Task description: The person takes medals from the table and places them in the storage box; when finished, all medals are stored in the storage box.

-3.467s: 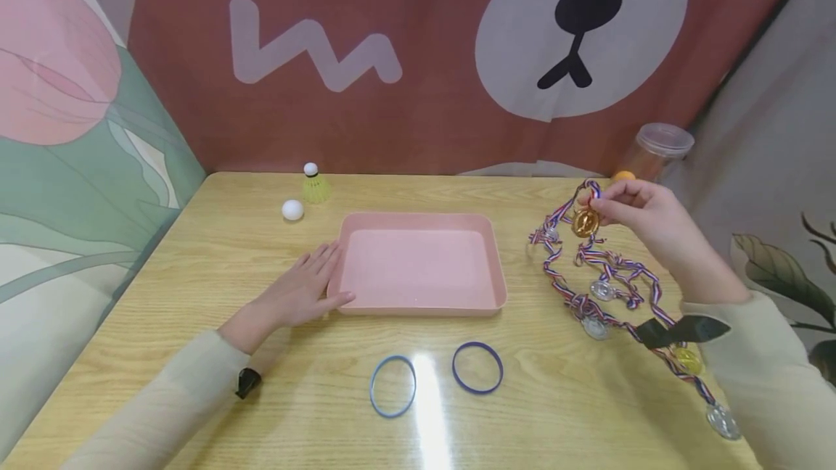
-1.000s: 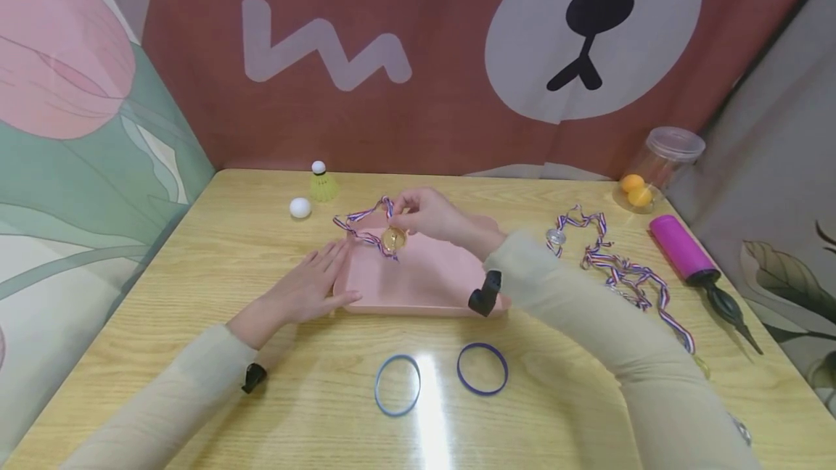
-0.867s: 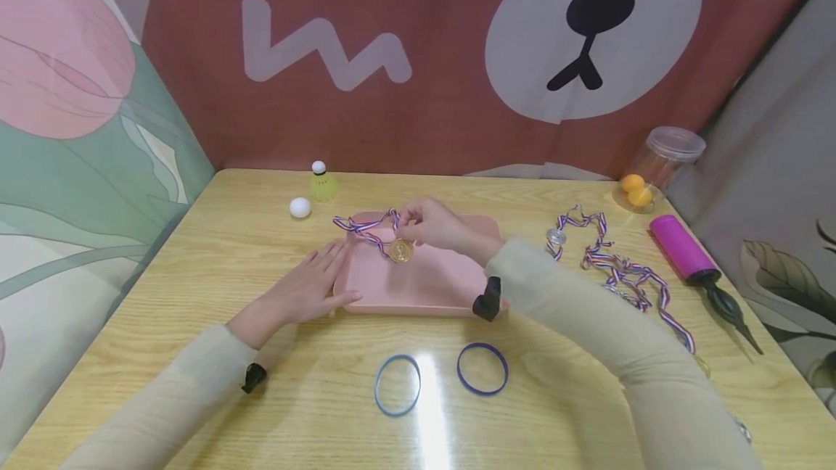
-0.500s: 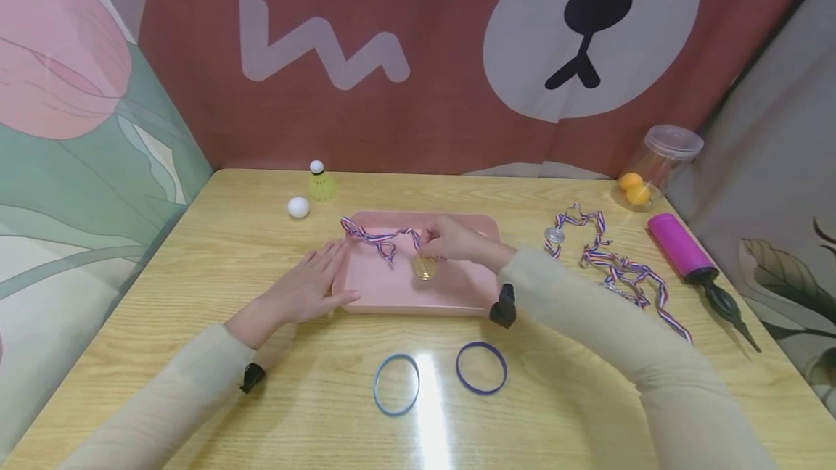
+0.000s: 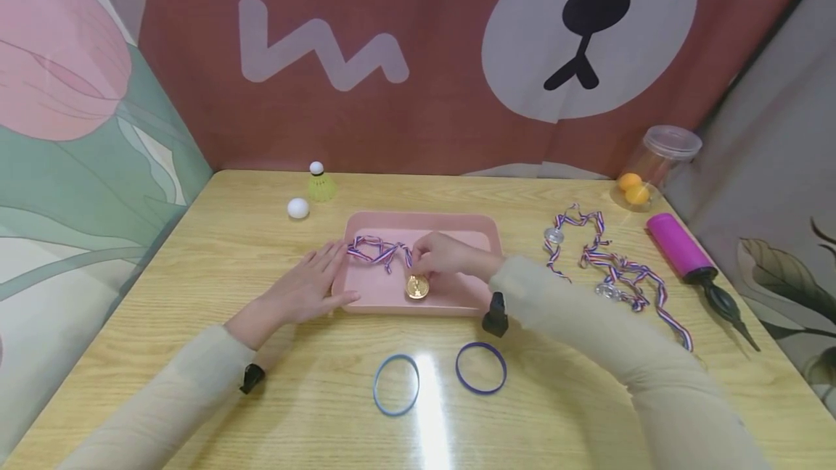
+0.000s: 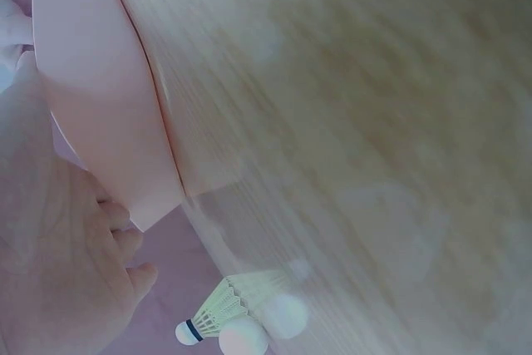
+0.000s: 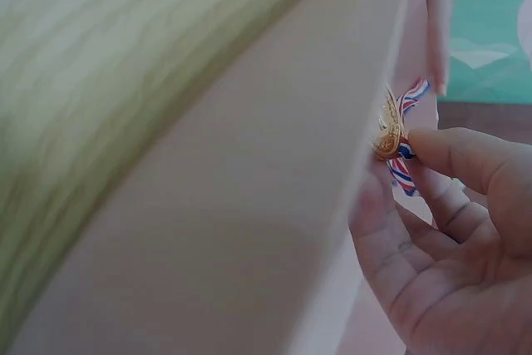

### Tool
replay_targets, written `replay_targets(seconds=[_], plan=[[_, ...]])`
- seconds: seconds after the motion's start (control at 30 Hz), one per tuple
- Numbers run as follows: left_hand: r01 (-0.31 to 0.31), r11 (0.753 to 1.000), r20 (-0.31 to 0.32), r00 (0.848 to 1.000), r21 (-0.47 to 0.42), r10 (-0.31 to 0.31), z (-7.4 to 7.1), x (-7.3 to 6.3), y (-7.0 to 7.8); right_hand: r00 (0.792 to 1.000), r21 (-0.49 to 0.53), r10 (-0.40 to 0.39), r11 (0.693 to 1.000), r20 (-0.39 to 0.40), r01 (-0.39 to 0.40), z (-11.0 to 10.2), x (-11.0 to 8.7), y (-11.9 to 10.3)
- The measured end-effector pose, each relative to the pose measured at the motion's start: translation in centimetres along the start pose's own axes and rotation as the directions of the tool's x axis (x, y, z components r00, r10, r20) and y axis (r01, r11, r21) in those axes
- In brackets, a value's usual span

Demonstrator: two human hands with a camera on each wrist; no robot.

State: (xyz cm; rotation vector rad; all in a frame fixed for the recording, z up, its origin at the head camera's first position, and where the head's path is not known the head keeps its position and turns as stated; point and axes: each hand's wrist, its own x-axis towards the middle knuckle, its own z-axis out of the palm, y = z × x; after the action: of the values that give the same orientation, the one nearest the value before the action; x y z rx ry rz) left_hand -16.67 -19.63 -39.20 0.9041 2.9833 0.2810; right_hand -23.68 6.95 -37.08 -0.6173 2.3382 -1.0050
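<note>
Gold medal [image 5: 417, 286] on striped ribbon [image 5: 372, 260], in pink tray [image 5: 392, 310]; right hand [image 5: 443, 255] pinches the ribbon beside it. Left hand [image 5: 302, 289], fingers straight, rests at the tray's left rim. Surface [image 5: 313, 412], near side: light blue ring [image 5: 393, 414], dark blue ring [image 5: 483, 392]. Far left: shuttlecock [image 5: 321, 188], white ball [image 5: 297, 209]. Right: ribboned silver medals [image 5: 554, 236], pink pump [image 5: 681, 244], clear jar [image 5: 673, 143] with orange balls [image 5: 637, 195].

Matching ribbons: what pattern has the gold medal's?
The ribbon has red, white, blue stripes, clearest in right wrist view.
</note>
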Motion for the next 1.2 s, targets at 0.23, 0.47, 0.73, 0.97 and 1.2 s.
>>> replay_targets(seconds=[0.23,0.47,0.73,0.97,1.2], plan=[[-0.004,1.000,-0.010,1.000,-0.007,0.004,-0.1,0.1,0.1,1.000,0.030,-0.009,1.000,0.024,0.009,2.0,1.1,-1.2],[-0.002,1.000,0.002,1.000,0.003,0.002,-0.2,0.2,0.2,0.999,0.075,-0.043,0.996,0.033,0.040,3.5,2.2,-2.2],[0.010,1.000,0.019,1.000,0.004,-0.010,-0.1,0.2,0.0,0.998,0.154,-0.045,0.987,0.053,0.036,4.8,3.0,-3.4],[0.003,1.000,0.016,1.000,0.005,-0.003,-0.1,0.1,0.1,0.996,0.215,-0.033,0.977,0.087,0.014,5.4,3.8,-3.6],[0.012,1.000,0.023,1.000,-0.006,-0.012,-0.1,0.0,0.1,0.989,0.295,0.007,0.954,0.148,-0.051,5.5,3.9,-3.6]])
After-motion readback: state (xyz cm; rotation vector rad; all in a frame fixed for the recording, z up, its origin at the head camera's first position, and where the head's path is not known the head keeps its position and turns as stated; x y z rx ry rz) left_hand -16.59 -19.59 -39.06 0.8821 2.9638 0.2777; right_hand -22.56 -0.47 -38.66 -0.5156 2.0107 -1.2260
